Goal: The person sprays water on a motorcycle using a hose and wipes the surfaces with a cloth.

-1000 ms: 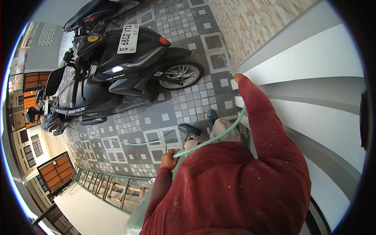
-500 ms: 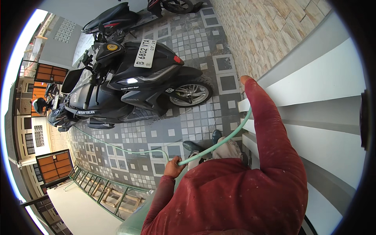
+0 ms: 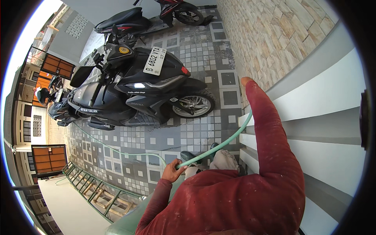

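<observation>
My left hand (image 3: 171,170) is shut on a thin green hose (image 3: 219,145) just above my knees. From that hand the hose rises to the right and passes behind my red right sleeve (image 3: 270,133). Another stretch of it trails left across the tiled floor (image 3: 196,135) toward a black scooter (image 3: 133,94). My right arm reaches up to the wall, and only the tip of my right hand (image 3: 246,80) shows past the cuff, touching the edge of the stone-clad wall (image 3: 274,35). Its fingers are hidden.
The black scooter stands on the patterned tiles ahead of me, with a second motorcycle (image 3: 152,17) behind it. A green metal ladder (image 3: 98,192) lies at the lower left. A grey and white striped wall (image 3: 329,102) runs along my right. My dark shoes (image 3: 192,155) show below the hose.
The view has shifted, so the scooters sit lower and nearer the middle. My left hand keeps its hold on the hose. My right arm stays stretched to the wall.
</observation>
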A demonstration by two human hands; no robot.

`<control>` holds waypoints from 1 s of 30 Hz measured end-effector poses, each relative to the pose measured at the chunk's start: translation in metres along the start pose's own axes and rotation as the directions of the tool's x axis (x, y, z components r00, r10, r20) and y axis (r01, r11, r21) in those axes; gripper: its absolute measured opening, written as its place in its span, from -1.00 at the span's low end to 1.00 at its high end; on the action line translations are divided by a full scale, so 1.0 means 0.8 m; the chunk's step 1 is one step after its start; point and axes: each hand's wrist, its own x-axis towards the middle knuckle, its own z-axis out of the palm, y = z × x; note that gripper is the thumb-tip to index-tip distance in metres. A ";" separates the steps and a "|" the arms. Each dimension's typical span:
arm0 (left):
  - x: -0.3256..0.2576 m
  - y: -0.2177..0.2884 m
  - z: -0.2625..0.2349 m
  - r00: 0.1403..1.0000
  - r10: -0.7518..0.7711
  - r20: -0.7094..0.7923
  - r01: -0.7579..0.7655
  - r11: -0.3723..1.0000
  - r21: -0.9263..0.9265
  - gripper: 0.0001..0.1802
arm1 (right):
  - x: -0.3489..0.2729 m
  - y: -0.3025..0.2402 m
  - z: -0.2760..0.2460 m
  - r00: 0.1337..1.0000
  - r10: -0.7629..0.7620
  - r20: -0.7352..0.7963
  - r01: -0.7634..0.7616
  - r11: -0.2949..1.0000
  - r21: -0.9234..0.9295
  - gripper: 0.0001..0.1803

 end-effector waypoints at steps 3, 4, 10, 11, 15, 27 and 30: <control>0.003 -0.003 0.003 0.999 -0.031 -0.007 0.031 0.999 -0.037 -0.64 | -0.009 -0.003 -0.014 0.999 -0.034 0.001 0.034 0.999 -0.028 -0.68; 0.003 -0.005 0.004 1.000 -0.027 -0.012 0.027 0.999 -0.047 -0.65 | -0.016 -0.006 -0.018 0.998 0.062 0.017 -0.063 0.994 0.085 -0.65; -0.005 -0.016 0.009 0.997 -0.056 -0.044 0.054 0.997 -0.061 -0.60 | -0.090 -0.028 -0.018 0.926 0.310 0.216 -0.365 0.882 0.298 -0.56; -0.007 -0.018 0.010 0.996 -0.090 -0.024 0.088 0.992 -0.088 -0.61 | -0.105 -0.034 -0.014 0.908 0.326 0.263 -0.398 0.869 0.295 -0.55; -0.020 -0.027 0.019 0.988 -0.146 -0.046 0.137 0.979 -0.154 -0.62 | -0.166 -0.062 0.012 0.827 0.410 0.384 -0.534 0.787 0.310 -0.53; -0.115 -0.074 0.060 0.906 -0.390 -0.161 0.375 0.919 -0.120 -0.62 | -0.312 -0.221 0.135 0.745 0.235 0.624 -0.350 0.934 0.065 -0.57; -0.143 -0.081 0.070 0.905 -0.359 -0.230 0.317 0.927 -0.201 -0.61 | -0.324 -0.272 0.158 0.726 0.142 0.673 -0.208 0.978 0.019 -0.59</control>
